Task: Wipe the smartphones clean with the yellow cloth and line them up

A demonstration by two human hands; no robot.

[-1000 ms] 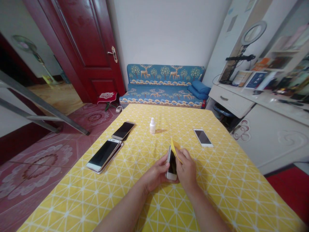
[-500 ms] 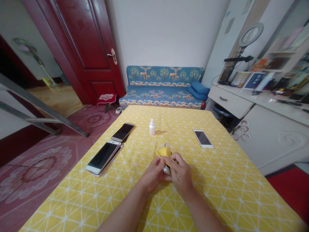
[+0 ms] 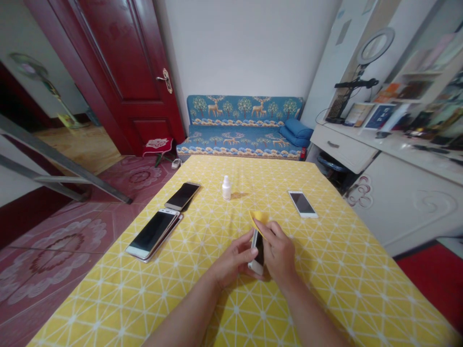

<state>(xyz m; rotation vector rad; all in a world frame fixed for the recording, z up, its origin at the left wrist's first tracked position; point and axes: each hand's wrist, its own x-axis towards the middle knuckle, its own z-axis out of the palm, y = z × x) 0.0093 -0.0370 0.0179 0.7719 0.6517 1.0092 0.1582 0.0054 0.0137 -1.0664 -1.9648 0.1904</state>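
Observation:
My left hand [image 3: 237, 258] is closed around a white-edged smartphone [image 3: 257, 262], its thumb on the near side of the phone. The phone is tilted, and its dark screen faces right. In my right hand [image 3: 280, 253] a yellow cloth [image 3: 257, 220] is pinched against the phone's far end. My right fingers cover part of the phone and the cloth. A small white bottle [image 3: 226, 189] stands upright beyond my hands.
Several phones lie left on the yellow tablecloth [image 3: 173, 299]: a white phone [image 3: 154, 233] on another, and a gold-edged phone [image 3: 183, 196] behind them. A white phone [image 3: 303, 204] lies right. A patterned sofa [image 3: 242, 137] stands past the table; a white desk [image 3: 343, 149] is at right.
My right hand has moved the yellow cloth from across the phone's middle to its far end, slightly right. More of the phone's screen now shows. The view has shifted a little.

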